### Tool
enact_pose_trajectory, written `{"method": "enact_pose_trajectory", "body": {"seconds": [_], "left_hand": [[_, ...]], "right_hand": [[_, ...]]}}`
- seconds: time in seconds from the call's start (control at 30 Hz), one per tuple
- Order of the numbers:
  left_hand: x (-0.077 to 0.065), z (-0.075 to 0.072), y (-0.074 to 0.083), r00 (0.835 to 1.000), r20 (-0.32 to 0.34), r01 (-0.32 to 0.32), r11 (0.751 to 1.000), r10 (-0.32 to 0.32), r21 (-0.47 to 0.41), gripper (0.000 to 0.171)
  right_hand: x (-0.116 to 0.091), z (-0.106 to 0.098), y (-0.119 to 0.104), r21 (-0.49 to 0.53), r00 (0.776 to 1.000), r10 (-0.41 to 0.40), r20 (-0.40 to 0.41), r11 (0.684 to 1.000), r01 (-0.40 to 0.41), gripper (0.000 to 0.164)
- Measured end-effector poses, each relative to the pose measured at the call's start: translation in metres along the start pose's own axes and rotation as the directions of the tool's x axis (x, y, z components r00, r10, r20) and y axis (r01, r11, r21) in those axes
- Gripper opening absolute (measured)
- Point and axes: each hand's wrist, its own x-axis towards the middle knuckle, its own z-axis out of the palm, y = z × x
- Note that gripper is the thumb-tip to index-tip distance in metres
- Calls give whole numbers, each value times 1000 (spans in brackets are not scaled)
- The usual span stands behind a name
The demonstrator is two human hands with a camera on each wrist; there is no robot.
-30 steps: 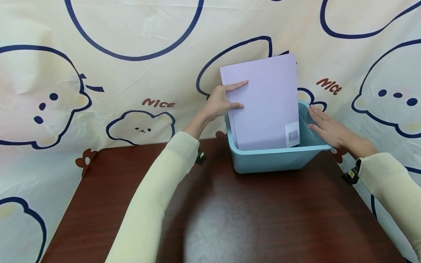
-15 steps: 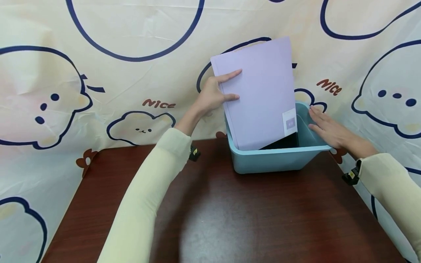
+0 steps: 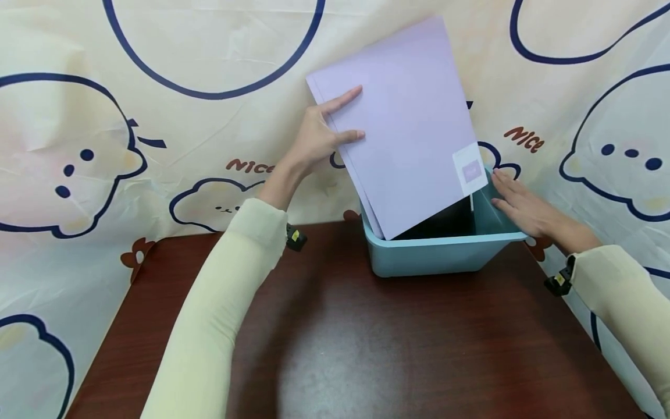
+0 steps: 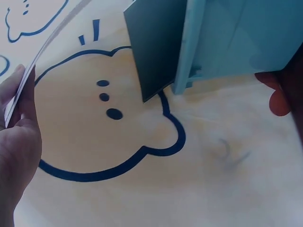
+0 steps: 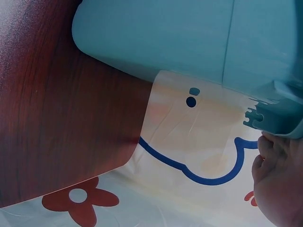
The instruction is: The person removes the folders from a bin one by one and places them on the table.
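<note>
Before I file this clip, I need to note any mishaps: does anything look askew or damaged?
The purple folder is tilted, its lower corner by the near rim of the blue bin, but the left hand grips it, so that is probably just handling. No spill or damage shows.

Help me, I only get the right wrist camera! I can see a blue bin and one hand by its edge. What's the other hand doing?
Observer: The left hand pinches a purple folder near its left edge.
Operator: Ooh! Is the folder standing up straight?
Observer: No, it's tilted: in the head view its lowest corner is at the near rim of the blue bin, and its lower right corner is higher up.
Operator: Is anything else in the bin?
Observer: Yes, something black shows inside, just below the folder in the head view. I can't tell what it is.
</note>
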Motion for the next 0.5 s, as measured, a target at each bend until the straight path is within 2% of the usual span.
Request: {"method": "enact_pose_trajectory", "body": {"seconds": [0.13, 0.23, 0.33, 0.5], "left_hand": [[-1, -6, 8, 1000, -12, -14, 996, 13, -88, 82], [-3, -9, 14, 1000, -5, -25, 992, 24, -122, 82], [-7, -13, 19, 999, 13, -33, 993, 35, -110, 82], [-14, -24, 24, 999, 35, -21, 999, 23, -41, 80]], "right_hand": [[-1, -1, 1, 3, 1000, -5, -5, 1000, 5, 71], [-2, -2, 1, 1, 1000, -8, -5, 1000, 8, 71], [-3, -2, 1, -3, 1000, -9, -3, 1000, 9, 71], [-4, -2, 1, 6, 1000, -11, 6, 1000, 11, 72]]}}
